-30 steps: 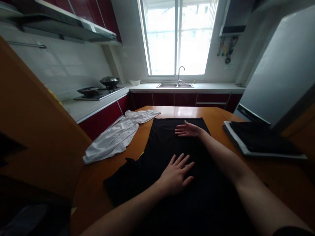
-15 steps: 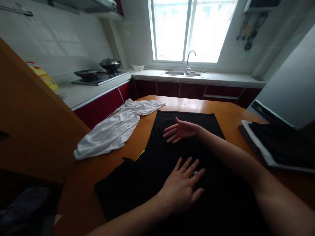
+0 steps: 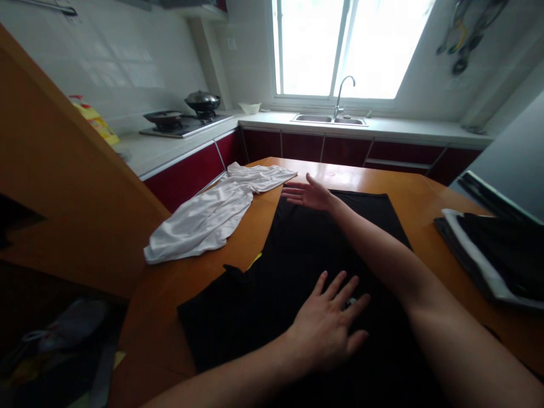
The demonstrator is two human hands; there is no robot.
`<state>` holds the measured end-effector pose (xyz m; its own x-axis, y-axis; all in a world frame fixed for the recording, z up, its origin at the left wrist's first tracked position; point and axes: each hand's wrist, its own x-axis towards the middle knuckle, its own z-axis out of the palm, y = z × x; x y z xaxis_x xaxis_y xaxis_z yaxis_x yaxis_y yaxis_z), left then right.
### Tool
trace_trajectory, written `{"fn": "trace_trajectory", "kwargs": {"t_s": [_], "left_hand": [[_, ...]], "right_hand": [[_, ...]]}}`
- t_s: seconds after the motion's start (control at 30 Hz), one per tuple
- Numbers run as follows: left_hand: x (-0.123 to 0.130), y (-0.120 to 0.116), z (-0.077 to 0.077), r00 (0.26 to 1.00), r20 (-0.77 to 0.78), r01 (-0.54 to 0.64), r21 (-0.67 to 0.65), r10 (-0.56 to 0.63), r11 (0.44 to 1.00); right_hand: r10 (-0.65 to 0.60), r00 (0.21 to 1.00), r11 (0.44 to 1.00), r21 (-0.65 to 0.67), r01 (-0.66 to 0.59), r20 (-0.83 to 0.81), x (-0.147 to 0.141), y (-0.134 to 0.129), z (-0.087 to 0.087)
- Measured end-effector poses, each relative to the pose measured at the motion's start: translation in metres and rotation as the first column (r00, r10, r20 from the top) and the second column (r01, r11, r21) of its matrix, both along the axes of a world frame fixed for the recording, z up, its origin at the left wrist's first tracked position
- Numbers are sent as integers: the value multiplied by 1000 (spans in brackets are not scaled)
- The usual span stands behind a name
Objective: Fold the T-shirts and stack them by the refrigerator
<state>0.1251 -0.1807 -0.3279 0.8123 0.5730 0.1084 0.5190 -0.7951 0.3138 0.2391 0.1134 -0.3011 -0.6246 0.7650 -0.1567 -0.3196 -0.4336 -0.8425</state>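
Observation:
A black garment lies spread flat; a piece like a short sleeve juts out at its near left, with a small yellow bit at the edge. My left hand rests palm down on its near half, fingers spread, a ring on one finger. Over the far left corner of the cloth is my right hand, fingers stretched out to the left and thumb up. It holds nothing; whether it touches the fabric I cannot tell. My right forearm crosses above the garment and hides part of it.
The wooden table carries a crumpled white satin garment at the left and a stack of folded dark and white clothes at the right. A wooden panel stands at the left. Beyond are a counter, stove and sink.
My right hand has moved away from me to the far left corner of the black garment. My left hand stays on the cloth. The view has shifted slightly.

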Motion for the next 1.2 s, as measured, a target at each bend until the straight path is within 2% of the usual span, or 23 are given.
{"fn": "trace_trajectory", "kwargs": {"t_s": [0.03, 0.07, 0.1, 0.13, 0.17, 0.2, 0.23, 0.27, 0.3, 0.33, 0.37, 0.43, 0.5, 0.6, 0.67, 0.73, 0.77, 0.8, 0.87, 0.97, 1.03, 1.13, 1.2], "left_hand": [[0, 0, 1, 1000, 4, -1, 0, 1, 1000], [0, 0, 2, 1000, 7, -2, -2, 2, 1000], [0, -1, 3, 1000, 10, -3, -5, 3, 1000], [-1, -1, 4, 1000, 13, -3, -11, 3, 1000], [-1, -1, 5, 1000, 14, -5, -17, 5, 1000], [-1, -1, 5, 1000, 13, -4, -25, 5, 1000], [-1, -1, 5, 1000, 11, -3, -34, 3, 999], [0, 0, 5, 1000, 9, 0, -44, 0, 999], [0, 0, 5, 1000, 7, 4, -54, -3, 999], [0, 0, 4, 1000, 5, 8, -64, -8, 998], [0, 0, 4, 1000, 4, 12, -72, -12, 997], [0, 0, 3, 1000, 8, 8, -78, -8, 997], [0, -1, 2, 1000, 20, -4, -70, 5, 998], [0, -3, 0, 999, 39, -14, -40, 16, 999], [0, -3, 0, 999, 46, -17, -26, 18, 1000], [0, -3, 1, 999, 48, -20, -24, 21, 1000], [0, -3, 1, 999, 46, -21, -29, 22, 999], [0, -3, 2, 999, 41, -19, -35, 21, 999], [0, -2, 2, 999, 31, -14, -43, 15, 999], [0, -1, 3, 1000, 27, -9, -48, 10, 999], [-1, -1, 2, 999, 33, -8, -52, 9, 999], [-2, -1, 1, 999, 43, -1, -47, 3, 999], [-2, -2, 2, 999, 51, 3, -40, -1, 999]], "right_hand": [[244, 970, 970, -20, -244, 20, -4, -12, 0], [459, 886, 888, -65, -456, 56, -8, -22, 0], [618, 781, 786, -123, -606, 92, -13, -30, -2], [714, 690, 699, -177, -693, 118, -18, -35, -4], [757, 640, 652, -208, -729, 131, -23, -36, -8], [752, 645, 659, -212, -722, 137, -28, -33, -11], [696, 705, 717, -191, -670, 138, -33, -26, -13], [583, 801, 811, -154, -564, 137, -39, -16, -15], [408, 903, 912, -108, -396, 135, -44, -5, -16], [191, 973, 981, -61, -185, 130, -48, 7, -16], [-33, 992, 999, -16, 36, 122, -52, 19, -14], [-363, 926, 931, 73, 357, 99, -55, 36, -11], [-518, 845, 847, 222, 484, 132, -52, 45, -8], [-618, 740, 761, 441, 476, 267, -38, 40, -11], [-619, 692, 751, 539, 382, 371, -31, 28, -20], [-583, 621, 737, 663, 133, 524, -32, 14, -31], [-572, 546, 709, 704, -48, 613, -36, 8, -36], [-568, 464, 679, 706, -201, 679, -42, 4, -40], [-568, 350, 647, 667, -370, 745, -58, 1, -43], [-614, 293, 613, 677, -408, 733, -72, 4, -38], [-683, 279, 572, 732, -369, 674, -65, 6, -32], [-763, 234, 553, 796, -246, 603, -26, 2, -28], [-791, 129, 576, 799, -176, 598, 15, -4, -28]]}}
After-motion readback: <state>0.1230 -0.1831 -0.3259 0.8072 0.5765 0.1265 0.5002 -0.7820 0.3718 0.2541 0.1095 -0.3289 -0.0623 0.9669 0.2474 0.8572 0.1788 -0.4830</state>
